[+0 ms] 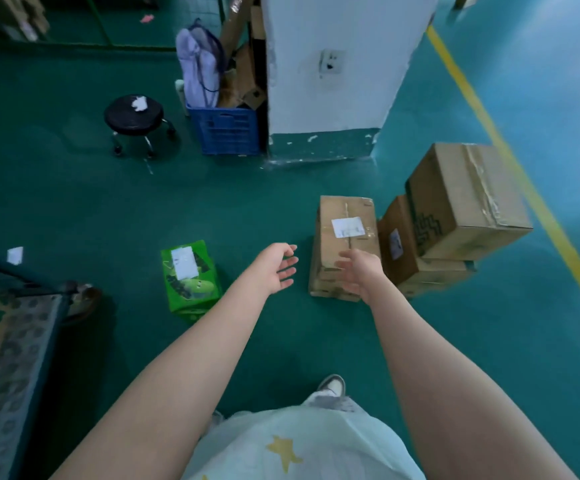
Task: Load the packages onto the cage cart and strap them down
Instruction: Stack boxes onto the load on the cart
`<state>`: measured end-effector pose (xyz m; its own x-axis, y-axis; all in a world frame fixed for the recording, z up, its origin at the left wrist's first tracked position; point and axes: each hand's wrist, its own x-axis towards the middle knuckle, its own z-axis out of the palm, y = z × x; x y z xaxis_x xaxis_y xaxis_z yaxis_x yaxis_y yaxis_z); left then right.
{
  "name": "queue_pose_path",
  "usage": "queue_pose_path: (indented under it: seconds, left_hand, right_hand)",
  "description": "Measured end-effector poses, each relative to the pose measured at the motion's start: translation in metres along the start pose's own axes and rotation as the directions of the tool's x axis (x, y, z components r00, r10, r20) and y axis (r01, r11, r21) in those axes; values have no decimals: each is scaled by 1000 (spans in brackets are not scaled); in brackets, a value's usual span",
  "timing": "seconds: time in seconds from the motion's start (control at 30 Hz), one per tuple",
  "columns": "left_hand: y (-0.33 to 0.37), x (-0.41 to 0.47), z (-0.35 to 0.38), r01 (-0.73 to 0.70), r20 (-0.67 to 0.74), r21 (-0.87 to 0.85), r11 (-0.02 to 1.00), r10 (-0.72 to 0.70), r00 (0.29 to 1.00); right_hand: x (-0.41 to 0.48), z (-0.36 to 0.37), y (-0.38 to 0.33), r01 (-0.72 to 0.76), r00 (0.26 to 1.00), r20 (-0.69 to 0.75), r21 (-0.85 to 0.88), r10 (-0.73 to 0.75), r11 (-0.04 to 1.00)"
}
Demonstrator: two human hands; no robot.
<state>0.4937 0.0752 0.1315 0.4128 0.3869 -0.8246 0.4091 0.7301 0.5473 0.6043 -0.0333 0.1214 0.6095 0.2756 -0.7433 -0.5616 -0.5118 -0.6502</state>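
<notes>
On the green floor, the brown box stands just ahead of our hands. Our left hand and right hand are spread and empty, palms facing, likely to clasp its sides. A green box sits left of our left hand, with the cart further left.

Three brown boxes: labelled box at the right grip, lower box and top box right of it. One green box left of the left grip. One stool, one blue crate, one cart far left.
</notes>
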Motion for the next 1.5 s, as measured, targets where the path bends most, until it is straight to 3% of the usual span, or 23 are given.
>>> queue_pose_path:
  seconds: [0.23, 0.37, 0.57, 0.73, 0.93, 1.03, 1.2, 1.37, 1.5]
  left_hand:
    - [-24, 47, 75, 86, -53, 26, 996, -85, 995]
    - [-23, 65, 96, 133, 27, -46, 990, -132, 991]
    - [-7, 120, 110, 100, -58, 200, 975, -90, 994]
    - [3, 189, 116, 139, -195, 284, 949, -85, 977]
    - [3, 273, 133, 145, -200, 426, 893, -63, 978]
    - [-9, 313, 140, 168, -228, 477, 862, -64, 972]
    - [-42, 369, 144, 293, -260, 400, 868, -199, 945]
    - [-71, 420, 146, 364, -342, 359, 859, -242, 908]
    - [-75, 434, 151, 301, -392, 362, 882, -149, 908]
  right_hand:
    - [50, -81, -4, -77, 996, -55, -54, 74, 996]
    - [81, -88, 0, -112, 993, -55, -71, 108, 991]
    - [136, -92, 1, -118, 992, -63, -140, 110, 983]
    - [201, -99, -2, -148, 985, -118, -230, 124, 962]
    - [283, -85, 5, -170, 985, -81, -239, 155, 956]
    - [323, -84, 23, -145, 988, -92, -330, 121, 933]
    - [385, -99, 53, -83, 995, -91, -654, 31, 752]
    - [438, -106, 72, -149, 989, -97, -594, 113, 791]
    - [443, -101, 76, -150, 986, -16, -543, 169, 826]
